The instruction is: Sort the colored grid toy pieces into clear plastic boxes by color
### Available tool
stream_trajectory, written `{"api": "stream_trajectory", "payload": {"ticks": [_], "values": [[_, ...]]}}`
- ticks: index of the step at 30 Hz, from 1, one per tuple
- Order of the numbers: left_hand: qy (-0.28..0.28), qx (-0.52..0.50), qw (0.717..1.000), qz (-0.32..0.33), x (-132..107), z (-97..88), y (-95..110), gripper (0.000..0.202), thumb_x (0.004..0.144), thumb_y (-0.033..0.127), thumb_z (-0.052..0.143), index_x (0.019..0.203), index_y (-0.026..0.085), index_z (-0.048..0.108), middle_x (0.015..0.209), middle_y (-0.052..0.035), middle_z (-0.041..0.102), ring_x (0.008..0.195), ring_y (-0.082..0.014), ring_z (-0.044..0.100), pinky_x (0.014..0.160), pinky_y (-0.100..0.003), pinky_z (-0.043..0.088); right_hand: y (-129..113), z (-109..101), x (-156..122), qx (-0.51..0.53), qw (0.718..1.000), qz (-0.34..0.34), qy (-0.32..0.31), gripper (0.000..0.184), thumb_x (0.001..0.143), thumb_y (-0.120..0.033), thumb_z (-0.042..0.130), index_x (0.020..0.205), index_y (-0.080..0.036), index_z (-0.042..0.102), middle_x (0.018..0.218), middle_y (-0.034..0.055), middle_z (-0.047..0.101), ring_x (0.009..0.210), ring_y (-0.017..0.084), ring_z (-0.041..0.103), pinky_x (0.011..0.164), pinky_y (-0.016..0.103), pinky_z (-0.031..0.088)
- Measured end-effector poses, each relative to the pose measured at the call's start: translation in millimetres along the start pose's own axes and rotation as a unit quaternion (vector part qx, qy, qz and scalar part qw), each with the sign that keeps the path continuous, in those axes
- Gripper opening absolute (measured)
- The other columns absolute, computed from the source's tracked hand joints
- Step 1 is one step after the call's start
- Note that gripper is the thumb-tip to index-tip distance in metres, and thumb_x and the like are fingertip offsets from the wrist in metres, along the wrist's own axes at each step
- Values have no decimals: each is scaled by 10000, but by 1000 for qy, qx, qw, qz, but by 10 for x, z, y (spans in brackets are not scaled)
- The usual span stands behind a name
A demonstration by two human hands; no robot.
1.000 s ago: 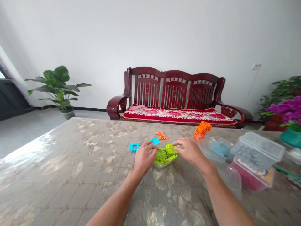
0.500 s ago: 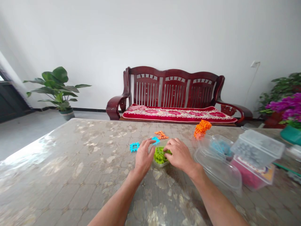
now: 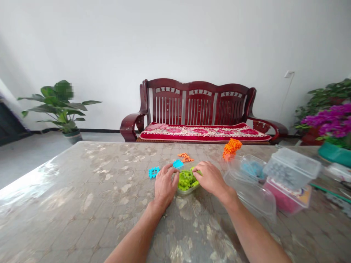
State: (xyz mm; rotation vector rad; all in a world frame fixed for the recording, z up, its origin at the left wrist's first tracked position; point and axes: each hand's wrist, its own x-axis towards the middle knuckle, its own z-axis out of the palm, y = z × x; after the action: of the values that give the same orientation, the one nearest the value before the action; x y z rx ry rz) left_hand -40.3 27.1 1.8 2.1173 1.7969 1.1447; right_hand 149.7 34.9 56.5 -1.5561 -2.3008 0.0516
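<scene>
A small clear plastic container (image 3: 189,191) filled with green interlocking building pieces (image 3: 185,179) sits on the table between my hands. My left hand (image 3: 165,184) curls round the container's left side, thumb and fingers at its rim. Over the right side, my right hand (image 3: 210,178) has its thumb and fingertips pinched on a green piece at the top of the pile; the fingers partly cover it. Just beyond lie a blue square piece (image 3: 154,172), a second blue piece (image 3: 178,164) and flat orange pieces (image 3: 185,157).
An orange assembled figure (image 3: 231,149) stands at the back right. Near it are a clear lid (image 3: 252,201), a tub with blue pieces (image 3: 253,170), and a grey-filled box (image 3: 292,168) stacked on a pink-filled box (image 3: 287,197). A wooden bench (image 3: 197,106) stands behind the table.
The view has turned slightly right, so everything sits a little further left. My right fingers have shifted towards the container's right rim; my left hand keeps its place at the container.
</scene>
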Motion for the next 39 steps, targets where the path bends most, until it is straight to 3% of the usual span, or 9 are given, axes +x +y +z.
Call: {"api": "stream_trajectory", "payload": {"ticks": [5,11,15,18,22,25,31,35,39], "values": [[-39,-90,995,-5,24,49,-59,291,886,273,412,909,224,698,1156,-75,650,1103,-230,586,982,-378,429,120,-220,-3,-5,997,68,37,194,855,-246,536,918,-248,720,994,36,699,968,192,609,832,278,414],[-60,-222,971,-66,30,126,-69,317,827,229,402,1004,193,662,941,-37,704,896,-193,633,827,-307,481,627,-534,-131,-105,975,193,42,323,852,-393,546,1093,-211,661,1074,105,684,1008,267,601,863,369,415],[-53,-261,958,-104,49,147,-79,301,790,225,399,967,198,640,853,-5,684,778,-171,622,747,-292,490,797,-489,-302,-157,957,242,25,495,803,-527,583,1155,-181,622,1129,169,641,1041,332,576,825,418,433],[-54,-316,939,-123,79,135,-109,281,750,210,414,944,190,617,912,-23,692,870,-179,641,800,-302,496,776,-401,-397,-182,952,245,22,432,791,-490,602,1091,-184,656,1094,164,640,1028,312,584,788,386,455],[-67,-390,908,-141,104,73,-133,304,751,216,446,1023,178,575,1040,-69,707,1027,-200,641,914,-347,476,729,-354,-455,-207,949,236,10,219,835,-277,528,935,-187,701,990,139,676,916,257,644,713,326,466],[-75,-396,902,-154,104,29,-116,375,791,238,449,1147,173,546,1072,-75,708,1053,-199,636,949,-361,459,736,-353,-477,-212,949,234,-8,249,820,-144,470,923,-175,695,936,138,700,822,256,677,651,321,460],[-57,-374,907,-185,92,32,-55,440,877,359,417,1266,175,511,1219,-86,642,1111,-201,610,927,-318,476,742,-315,-498,-191,963,188,9,331,802,-85,455,1008,-179,697,958,134,705,865,258,676,704,322,474],[-48,-384,908,-163,58,37,-29,469,898,428,396,1285,186,502,1400,-98,509,1256,-209,514,997,-311,435,535,-283,-464,-107,987,104,55,355,822,-98,453,1055,-227,687,995,65,699,922,202,654,786,277,467],[-50,-459,872,-162,36,33,-37,533,927,492,324,1321,159,458,1260,-122,617,1209,-218,556,1027,-359,418,219,-238,-441,-15,999,-37,33,365,852,-94,435,1072,-246,683,944,44,674,917,181,625,807,272,462]]}}
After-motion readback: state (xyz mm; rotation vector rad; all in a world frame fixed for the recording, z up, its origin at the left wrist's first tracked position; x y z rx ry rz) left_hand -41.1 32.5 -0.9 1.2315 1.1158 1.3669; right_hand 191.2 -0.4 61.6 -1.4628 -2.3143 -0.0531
